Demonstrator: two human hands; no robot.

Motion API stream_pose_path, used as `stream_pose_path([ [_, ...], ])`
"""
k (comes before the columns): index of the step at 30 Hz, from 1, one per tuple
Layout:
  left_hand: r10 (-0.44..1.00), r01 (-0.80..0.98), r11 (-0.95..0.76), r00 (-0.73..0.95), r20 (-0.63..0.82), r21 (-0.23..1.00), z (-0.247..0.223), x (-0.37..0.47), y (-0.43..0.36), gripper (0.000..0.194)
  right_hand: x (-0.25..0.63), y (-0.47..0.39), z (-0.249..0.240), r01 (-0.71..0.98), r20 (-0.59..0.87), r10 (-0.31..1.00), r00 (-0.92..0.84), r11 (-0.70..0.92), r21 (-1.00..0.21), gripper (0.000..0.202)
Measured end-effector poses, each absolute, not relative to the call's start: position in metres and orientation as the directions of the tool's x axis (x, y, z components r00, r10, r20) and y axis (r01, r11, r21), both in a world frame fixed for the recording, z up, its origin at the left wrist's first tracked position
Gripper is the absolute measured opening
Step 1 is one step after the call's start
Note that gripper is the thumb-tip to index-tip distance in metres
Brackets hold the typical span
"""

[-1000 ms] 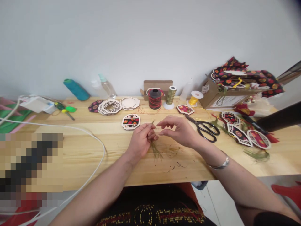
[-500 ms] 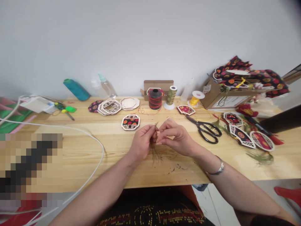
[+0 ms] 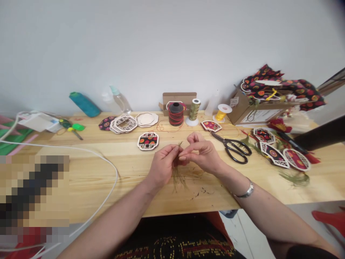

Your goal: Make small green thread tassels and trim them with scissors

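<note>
My left hand (image 3: pixel 165 163) is closed around a bundle of thin olive-green threads (image 3: pixel 178 178), like a tassel, whose loose ends hang below the fingers over the table. Close against it, my right hand (image 3: pixel 202 151) pinches with thumb and forefinger at the top of the bundle; what lies between those fingertips is too small to make out. Just beyond the hands rests an octagonal wooden-framed ornament (image 3: pixel 148 140) with patterned fabric. Black-handled scissors (image 3: pixel 234 148) lie to the right of my right hand, blades pointing toward the back left.
Along the back stand a dark red cord spool (image 3: pixel 176 114), a green thread spool (image 3: pixel 194 110) and a yellow spool (image 3: pixel 223 113). Wooden frames (image 3: pixel 124 124) are stacked at left. Finished ornaments (image 3: pixel 275 154) and a cardboard box (image 3: pixel 256 111) are at right. A white cable (image 3: pixel 116 172) crosses the left side.
My right forefinger and thumb have shifted slightly at the bundle's top, the fingers lifting a little. The left hand keeps its hold. The whole view has moved slightly.
</note>
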State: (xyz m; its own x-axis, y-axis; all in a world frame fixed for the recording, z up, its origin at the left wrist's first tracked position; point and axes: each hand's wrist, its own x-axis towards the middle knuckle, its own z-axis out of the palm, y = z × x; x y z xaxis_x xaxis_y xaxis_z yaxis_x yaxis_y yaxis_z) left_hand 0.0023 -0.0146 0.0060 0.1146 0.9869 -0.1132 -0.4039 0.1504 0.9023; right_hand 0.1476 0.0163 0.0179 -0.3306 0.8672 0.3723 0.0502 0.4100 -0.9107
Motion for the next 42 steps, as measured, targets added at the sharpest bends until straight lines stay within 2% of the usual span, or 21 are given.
stream_pose_path([
  [4,0.986,-0.363,0.140,0.134,-0.097,0.921,0.006,0.001,-0.016,0.023,0.148,0.021,0.015,0.017,0.326,0.912,-0.249,0.341,-0.940,0.006],
  [11,0.991,-0.189,0.096,0.105,-0.077,0.977,0.004,-0.002,-0.017,0.024,0.148,0.023,0.015,0.049,0.179,0.953,-0.243,0.196,-0.979,0.006],
  [19,0.987,-0.100,0.087,0.147,-0.071,0.991,0.005,-0.003,-0.018,0.027,0.149,0.022,0.017,0.085,0.144,0.956,-0.257,0.171,-0.982,0.009],
  [28,0.983,-0.113,0.120,0.155,-0.101,0.986,0.006,-0.002,-0.019,0.024,0.149,0.021,0.022,0.089,0.135,0.958,-0.252,0.162,-0.983,0.019],
  [35,0.982,-0.173,0.157,0.130,-0.135,0.972,0.008,0.000,-0.017,0.020,0.150,0.022,0.019,0.095,0.119,0.968,-0.219,0.143,-0.985,0.019],
  [39,0.982,-0.229,0.174,0.109,-0.152,0.958,0.005,0.000,-0.017,0.019,0.152,0.026,0.012,0.027,0.029,0.982,-0.186,0.035,-0.999,0.030],
  [42,0.981,-0.235,0.180,0.112,-0.158,0.955,0.004,0.000,-0.017,0.018,0.152,0.027,0.008,-0.017,-0.117,0.953,-0.279,-0.127,-0.992,0.038],
])
